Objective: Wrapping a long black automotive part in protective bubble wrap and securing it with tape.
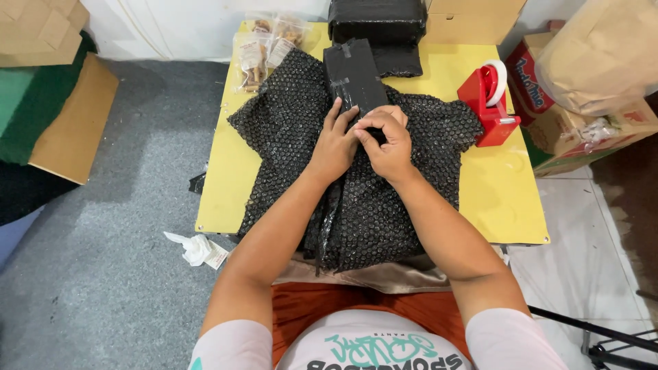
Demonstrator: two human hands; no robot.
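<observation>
A long black wrapped parcel (353,74) lies on sheets of black bubble wrap (288,116) spread over a low yellow table (504,192). My left hand (334,144) presses on the near end of the parcel, fingers spread over it. Right beside it, my right hand (388,140) pinches at the same end with thumb and fingers, touching the left hand. What lies between the fingertips is hidden.
A red tape dispenser (488,103) stands at the table's right. Clear snack bags (264,48) and a bigger black wrapped bundle (377,24) lie at the far edge. Cardboard boxes (582,103) sit to the right, crumpled paper (199,250) on the grey floor.
</observation>
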